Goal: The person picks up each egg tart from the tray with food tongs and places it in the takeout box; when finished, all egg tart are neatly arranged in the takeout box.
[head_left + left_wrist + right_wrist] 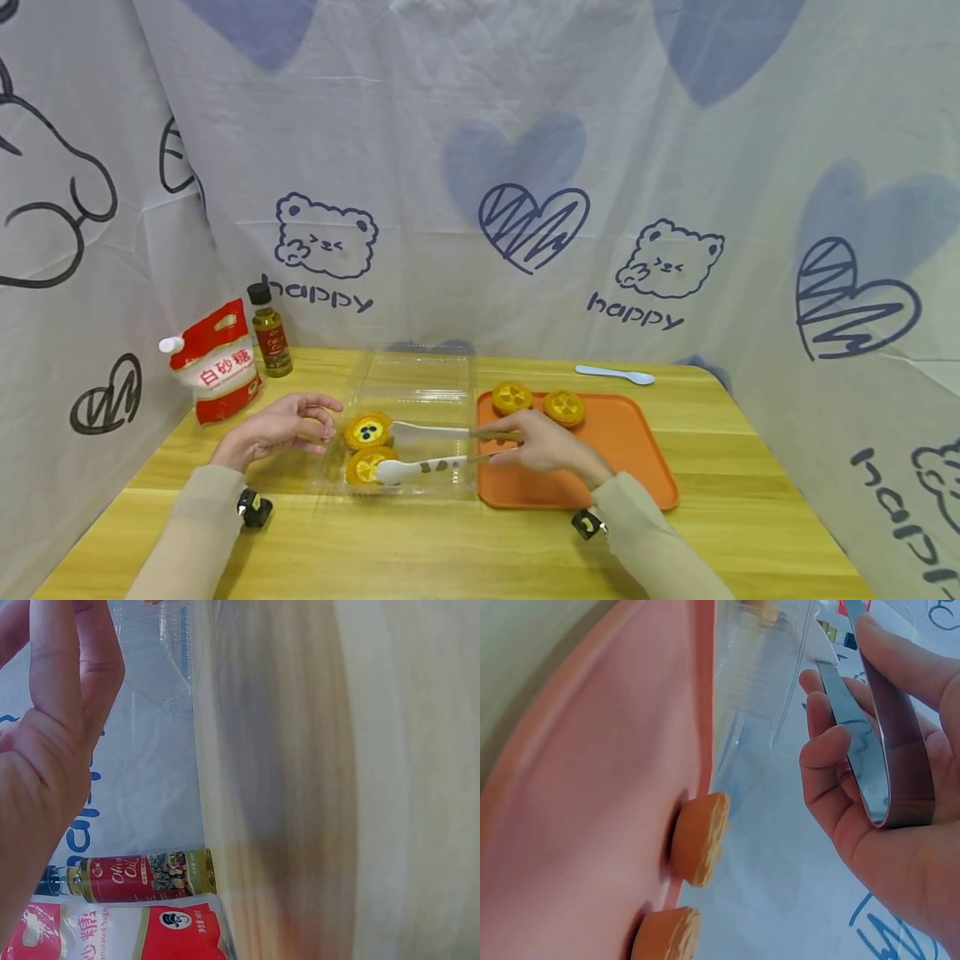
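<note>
Wood-grain table, tongs spread over a clear clamshell container

White printed cloth hangs behind. The right hand grasps the tongs, one white head beside the blueberry-topped tart, the other over the near yellow-topped tart; both lie in the container's left part. Just left of it, the left hand holds nothing, its fingers loosely bent. An orange tray at right bears two more tarts, a pale spoon beyond. A granulated sugar bag and olive oil bottle stand far left.
</note>
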Tool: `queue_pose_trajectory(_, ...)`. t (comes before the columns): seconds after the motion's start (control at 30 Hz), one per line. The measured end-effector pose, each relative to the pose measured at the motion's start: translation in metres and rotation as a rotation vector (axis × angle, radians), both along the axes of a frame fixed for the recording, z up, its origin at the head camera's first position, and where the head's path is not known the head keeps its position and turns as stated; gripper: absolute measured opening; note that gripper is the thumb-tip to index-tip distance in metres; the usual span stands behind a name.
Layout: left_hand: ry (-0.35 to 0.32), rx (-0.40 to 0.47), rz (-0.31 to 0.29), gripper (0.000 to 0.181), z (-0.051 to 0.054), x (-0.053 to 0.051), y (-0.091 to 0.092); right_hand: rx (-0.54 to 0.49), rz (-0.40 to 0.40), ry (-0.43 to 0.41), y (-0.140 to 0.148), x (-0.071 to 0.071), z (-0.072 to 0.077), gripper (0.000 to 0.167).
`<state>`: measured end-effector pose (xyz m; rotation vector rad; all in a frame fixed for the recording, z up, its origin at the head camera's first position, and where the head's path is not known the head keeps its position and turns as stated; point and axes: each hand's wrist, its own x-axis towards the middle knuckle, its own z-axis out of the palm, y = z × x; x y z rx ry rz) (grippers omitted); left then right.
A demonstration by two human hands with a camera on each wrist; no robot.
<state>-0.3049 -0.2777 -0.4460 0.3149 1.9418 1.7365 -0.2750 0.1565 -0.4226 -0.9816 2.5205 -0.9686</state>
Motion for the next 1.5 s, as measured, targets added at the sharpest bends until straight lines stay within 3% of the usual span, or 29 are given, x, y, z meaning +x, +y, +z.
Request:
queue_pose_trajectory(0.17, 0.0, -0.001, 0.003, 0.057, 0.001, 0.0, 0.0, -0.034, -0.026, 0.005, 0.011, -0.001, -0.003, 0.043)
queue_pose_trajectory(0.5, 0.002, -0.004, -0.004, 0.058, 0.0, 0.0, -0.001, -0.008, -0.104, 0.071, 0.032, 0.004, -0.007, 0.044)
queue_pose_trajectory(0.8, 0.017, -0.006, -0.006, 0.059, -0.001, -0.002, 0.0, -0.105, -0.145, 0.004, 0.047, 0.006, -0.016, 0.045)
queue_pose_trajectory(1.03, 0.019, -0.009, -0.003, 0.057, -0.001, -0.002, 0.0, -0.086, -0.203, 0.006, 0.06, 0.012, -0.015, 0.045)
queue_pose_trajectory(1.5, 0.02, -0.023, 0.003, 0.057, -0.003, -0.004, -0.001, -0.168, -0.245, 0.035, 0.096, 0.015, -0.013, 0.046)
